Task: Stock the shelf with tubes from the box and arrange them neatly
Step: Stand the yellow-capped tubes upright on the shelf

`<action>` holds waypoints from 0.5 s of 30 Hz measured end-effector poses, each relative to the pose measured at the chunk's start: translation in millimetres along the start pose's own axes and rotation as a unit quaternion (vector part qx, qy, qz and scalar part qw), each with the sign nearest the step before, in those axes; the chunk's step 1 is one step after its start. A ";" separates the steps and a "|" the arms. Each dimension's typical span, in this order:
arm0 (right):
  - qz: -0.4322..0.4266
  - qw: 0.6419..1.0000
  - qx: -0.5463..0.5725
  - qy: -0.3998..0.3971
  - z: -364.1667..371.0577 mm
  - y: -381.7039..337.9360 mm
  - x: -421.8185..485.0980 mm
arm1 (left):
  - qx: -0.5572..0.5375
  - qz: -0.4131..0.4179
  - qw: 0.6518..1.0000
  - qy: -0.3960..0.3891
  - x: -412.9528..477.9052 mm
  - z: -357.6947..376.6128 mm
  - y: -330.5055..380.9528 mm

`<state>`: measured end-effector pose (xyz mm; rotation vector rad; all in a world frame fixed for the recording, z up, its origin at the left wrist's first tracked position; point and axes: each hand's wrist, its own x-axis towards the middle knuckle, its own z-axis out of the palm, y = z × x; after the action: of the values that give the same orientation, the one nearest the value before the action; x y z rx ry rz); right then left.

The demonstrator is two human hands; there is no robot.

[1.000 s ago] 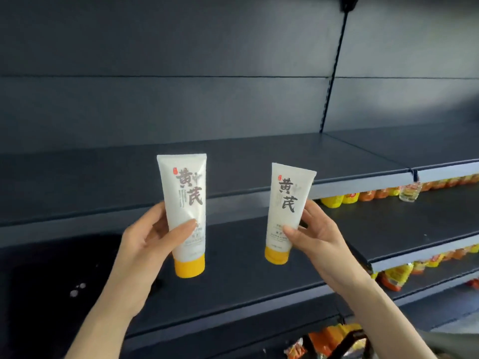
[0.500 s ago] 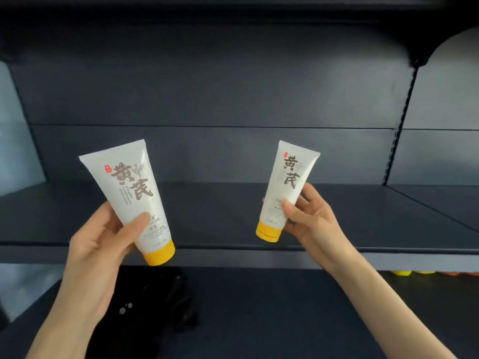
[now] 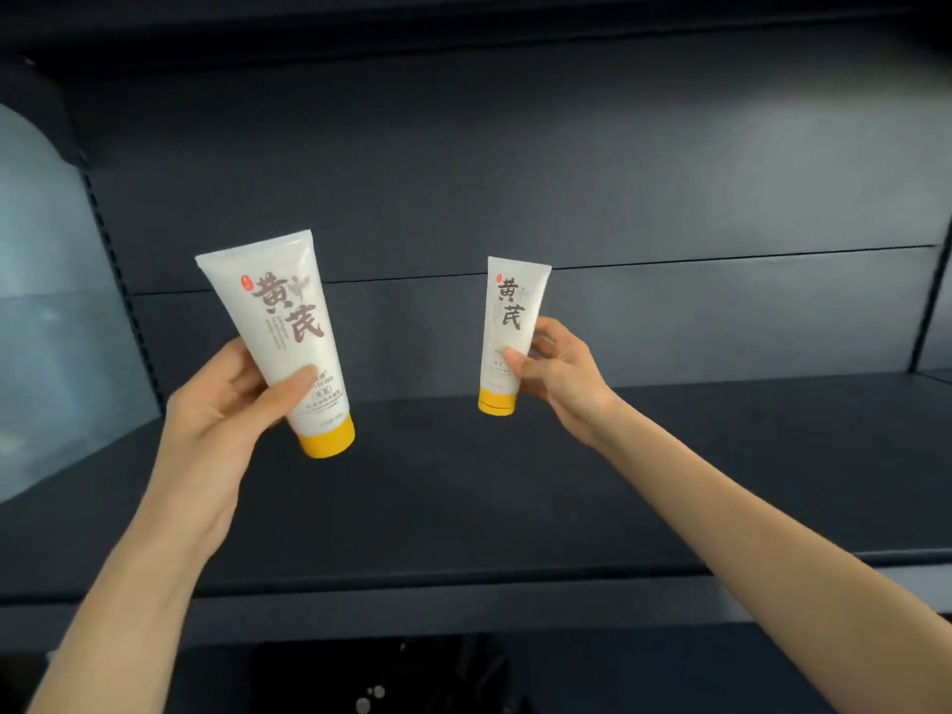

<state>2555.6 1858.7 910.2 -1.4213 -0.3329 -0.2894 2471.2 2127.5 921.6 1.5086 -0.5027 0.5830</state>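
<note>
The person's left hand (image 3: 226, 399) is clamped around the lower body of a white plastic tube with brown characters and a yellow cap (image 3: 281, 337), thumb across the front, cap down at about 5 o'clock, so the tube's long axis leans with its crimped end toward 11 o'clock. The right hand (image 3: 559, 373) pinches a second white tube with a yellow cap (image 3: 507, 332) between thumb and fingers at its lower half; this one stands nearly upright, cap at 6 o'clock. Both tubes hang in the air above the dark blue-grey metal shelf board (image 3: 515, 507), which lies toward 6 o'clock from each cap and looks bare in the part that shows. The right arm reaches deeper, so its tube seems nearer the back panel and likely the first to be set down; the left tube would probably need straightening first. The box is out of view, and a dark object at the bottom edge is too dim to identify.
</note>
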 end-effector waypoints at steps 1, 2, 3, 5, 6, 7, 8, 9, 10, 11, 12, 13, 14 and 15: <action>0.006 1.000 -0.012 0.006 11.5 7.4 11.0 | 0.003 -0.003 1.000 -0.004 7.2 -8.5 -2.9; 0.013 1.000 -0.023 0.014 23.0 15.0 21.3 | 0.006 -0.007 1.000 -0.008 13.6 -16.6 -6.3; 0.019 0.999 -0.033 0.022 34.6 23.0 31.7 | 0.009 -0.011 1.000 -0.010 19.4 -24.9 -10.0; 0.029 0.997 -0.057 0.037 57.6 39.9 52.1 | 0.012 -0.018 1.000 -0.005 30.1 -41.5 -17.5; 0.033 0.996 -0.074 0.041 68.4 48.5 62.0 | 0.012 -0.020 1.000 0.000 35.0 -49.4 -21.0; 0.036 0.994 -0.093 0.043 78.8 57.0 71.3 | 0.011 -0.021 1.000 0.007 39.3 -56.8 -24.5; 0.039 0.992 -0.111 0.042 88.9 65.3 79.9 | 0.009 -0.022 1.000 0.016 43.0 -64.1 -27.9; 0.041 0.990 -0.128 0.042 98.5 73.1 87.6 | 0.005 -0.024 0.999 0.025 46.1 -71.0 -31.2; 0.042 0.988 -0.143 0.044 107.4 80.6 94.7 | 0.002 -0.026 0.999 0.032 48.7 -77.7 -34.5; 0.041 0.986 -0.155 0.048 115.7 87.9 101.3 | 0.000 -0.029 0.999 0.036 50.9 -83.6 -37.8; 0.040 0.984 -0.166 0.055 123.0 94.7 107.3 | 0.000 -0.032 0.999 0.038 52.5 -88.5 -41.1; 0.038 0.982 -0.175 0.066 129.3 101.0 112.5 | 0.001 -0.036 0.999 0.038 53.7 -92.2 -44.2; 0.037 0.980 -0.182 0.077 134.5 106.7 117.1 | 0.003 -0.040 0.998 0.038 54.6 -95.0 -47.3; 0.039 0.978 -0.186 0.087 138.9 111.9 121.1 | 0.004 -0.043 0.998 0.037 55.3 -97.0 -50.3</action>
<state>2703.2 2011.0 872.1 -1.7578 -0.0805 -0.4243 2540.9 2228.0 917.2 1.5041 -0.3769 0.5712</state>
